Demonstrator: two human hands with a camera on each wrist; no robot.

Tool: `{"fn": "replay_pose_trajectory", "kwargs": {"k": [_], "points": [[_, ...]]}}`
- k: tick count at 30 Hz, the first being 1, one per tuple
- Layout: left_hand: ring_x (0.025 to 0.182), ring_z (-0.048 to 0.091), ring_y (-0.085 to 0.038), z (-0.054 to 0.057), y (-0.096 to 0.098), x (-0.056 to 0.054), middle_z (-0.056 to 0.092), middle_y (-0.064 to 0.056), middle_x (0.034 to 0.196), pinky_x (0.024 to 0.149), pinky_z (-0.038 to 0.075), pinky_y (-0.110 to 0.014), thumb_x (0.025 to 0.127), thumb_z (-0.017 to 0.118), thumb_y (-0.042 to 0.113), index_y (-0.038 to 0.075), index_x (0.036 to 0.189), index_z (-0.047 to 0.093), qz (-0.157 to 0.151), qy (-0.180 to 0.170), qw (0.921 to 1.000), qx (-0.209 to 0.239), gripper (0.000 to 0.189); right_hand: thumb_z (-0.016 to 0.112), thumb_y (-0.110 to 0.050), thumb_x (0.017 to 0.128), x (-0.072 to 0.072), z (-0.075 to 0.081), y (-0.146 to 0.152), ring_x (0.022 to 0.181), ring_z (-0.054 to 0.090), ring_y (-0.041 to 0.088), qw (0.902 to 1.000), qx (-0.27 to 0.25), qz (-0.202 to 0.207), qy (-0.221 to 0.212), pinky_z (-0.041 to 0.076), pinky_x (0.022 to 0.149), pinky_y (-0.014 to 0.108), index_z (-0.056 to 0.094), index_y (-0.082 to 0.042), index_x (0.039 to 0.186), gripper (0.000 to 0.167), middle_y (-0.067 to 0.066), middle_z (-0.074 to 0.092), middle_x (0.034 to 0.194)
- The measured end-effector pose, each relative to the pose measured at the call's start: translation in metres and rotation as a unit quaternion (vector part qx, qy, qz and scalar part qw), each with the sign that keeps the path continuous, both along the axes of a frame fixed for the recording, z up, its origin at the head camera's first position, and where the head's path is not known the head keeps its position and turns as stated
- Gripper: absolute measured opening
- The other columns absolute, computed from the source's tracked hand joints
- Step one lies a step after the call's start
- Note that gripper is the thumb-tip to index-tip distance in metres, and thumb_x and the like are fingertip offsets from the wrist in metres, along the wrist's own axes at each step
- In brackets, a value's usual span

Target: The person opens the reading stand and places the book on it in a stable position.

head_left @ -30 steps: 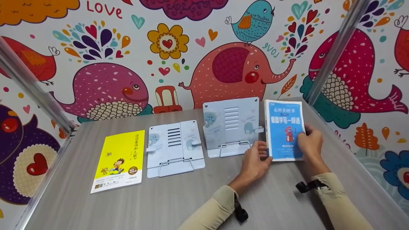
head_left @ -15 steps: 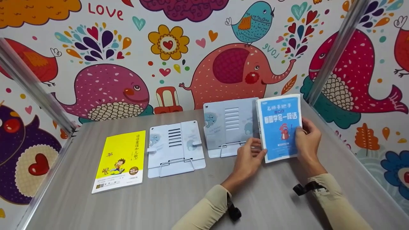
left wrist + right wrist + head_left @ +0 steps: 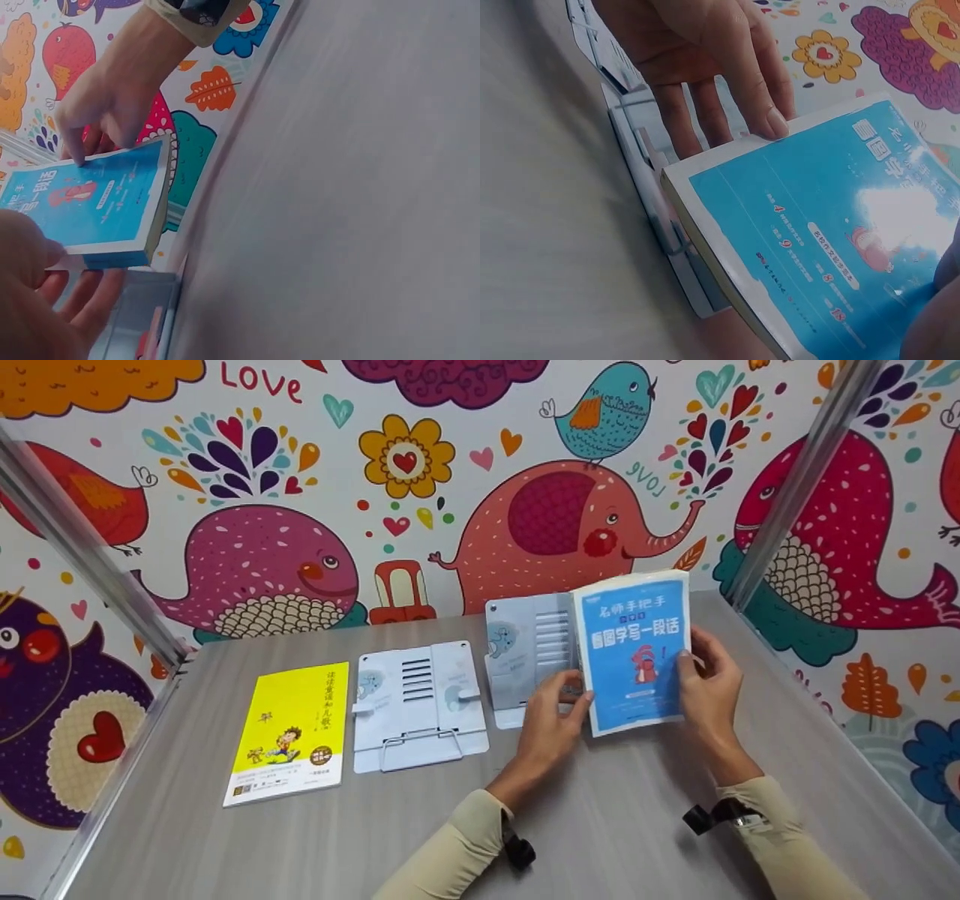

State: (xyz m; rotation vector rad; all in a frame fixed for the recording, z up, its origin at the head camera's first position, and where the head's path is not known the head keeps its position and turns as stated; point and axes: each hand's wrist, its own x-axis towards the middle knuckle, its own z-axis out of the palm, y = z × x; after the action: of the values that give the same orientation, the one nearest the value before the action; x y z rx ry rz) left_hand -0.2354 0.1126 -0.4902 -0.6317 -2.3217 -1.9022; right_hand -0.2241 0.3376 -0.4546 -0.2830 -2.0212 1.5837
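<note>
Right of centre in the head view, a blue paperback book [image 3: 630,660] is held up at a tilt, its cover turned toward me, in front of the right part of the rear book stand [image 3: 514,671]. The right hand [image 3: 709,686] has its fingers clamped on the book's right edge, thumb on the cover and the rest behind. The left hand [image 3: 551,724] pinches the lower left edge, its thumb at the cover's border and its other fingers behind. I can't tell whether the book's lower edge touches anything. The cover carries white Chinese lettering and a small red cartoon figure.

Near the middle of the frame sits the front book stand [image 3: 420,709], pale and slotted, with a wire rest along its lower part. Just beside it, at left, a yellow book [image 3: 300,720] lies on the wood-grained table [image 3: 187,840], a cartoon boy on its cover.
</note>
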Motion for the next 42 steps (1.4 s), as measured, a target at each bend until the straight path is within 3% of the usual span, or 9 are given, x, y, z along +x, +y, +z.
{"fn": "replay_pose_trajectory", "kwargs": {"k": [6, 14, 22, 32, 42], "points": [[0.105, 0.073, -0.015, 0.005, -0.027, -0.007, 0.070, -0.008, 0.122, 0.088, 0.064, -0.025, 0.106, 0.072, 0.019, 0.013, 0.141, 0.066, 0.005, 0.015, 0.9998, -0.015, 0.036, 0.056, -0.015, 0.113, 0.006, 0.000, -0.013, 0.134, 0.061, 0.019, 0.9992, 0.017, 0.032, 0.017, 0.051, 0.117, 0.030, 0.056, -0.021, 0.158, 0.046, 0.003, 0.063, 0.153], [0.104, 0.073, -0.014, 0.010, -0.059, -0.012, 0.074, -0.006, 0.121, 0.093, 0.064, -0.030, 0.107, 0.071, 0.023, 0.018, 0.146, 0.063, 0.008, 0.033, 0.9988, -0.035, 0.041, 0.062, -0.016, 0.110, 0.009, -0.001, -0.031, 0.145, 0.059, 0.021, 0.9975, 0.024, 0.060, 0.025, 0.050, 0.120, 0.044, 0.060, -0.021, 0.156, 0.046, 0.002, 0.065, 0.154], [0.105, 0.075, -0.018, 0.019, -0.083, -0.020, 0.071, -0.007, 0.125, 0.096, 0.065, -0.033, 0.109, 0.068, 0.027, 0.018, 0.150, 0.062, 0.026, 0.050, 0.9978, -0.033, 0.043, 0.066, -0.020, 0.109, 0.004, -0.002, -0.046, 0.143, 0.059, 0.021, 0.9952, 0.024, 0.082, 0.049, 0.054, 0.113, 0.033, 0.061, -0.026, 0.154, 0.046, 0.002, 0.065, 0.150], [0.112, 0.074, -0.020, 0.027, -0.091, -0.029, 0.070, -0.006, 0.129, 0.099, 0.065, -0.041, 0.108, 0.069, 0.026, 0.022, 0.150, 0.062, 0.054, 0.059, 0.9967, -0.014, 0.042, 0.066, -0.025, 0.109, -0.012, 0.002, -0.058, 0.145, 0.061, 0.022, 0.9923, 0.016, 0.090, 0.084, 0.053, 0.116, 0.039, 0.062, -0.031, 0.152, 0.043, -0.007, 0.064, 0.156], [0.115, 0.075, -0.021, 0.021, -0.091, -0.034, 0.070, -0.006, 0.130, 0.099, 0.065, -0.041, 0.107, 0.071, 0.022, 0.024, 0.147, 0.064, 0.066, 0.072, 0.9952, -0.011, 0.041, 0.064, -0.014, 0.110, -0.023, -0.007, -0.057, 0.142, 0.064, 0.023, 0.9885, 0.012, 0.100, 0.113, 0.055, 0.107, 0.020, 0.065, -0.024, 0.150, 0.042, -0.003, 0.066, 0.154]]}}
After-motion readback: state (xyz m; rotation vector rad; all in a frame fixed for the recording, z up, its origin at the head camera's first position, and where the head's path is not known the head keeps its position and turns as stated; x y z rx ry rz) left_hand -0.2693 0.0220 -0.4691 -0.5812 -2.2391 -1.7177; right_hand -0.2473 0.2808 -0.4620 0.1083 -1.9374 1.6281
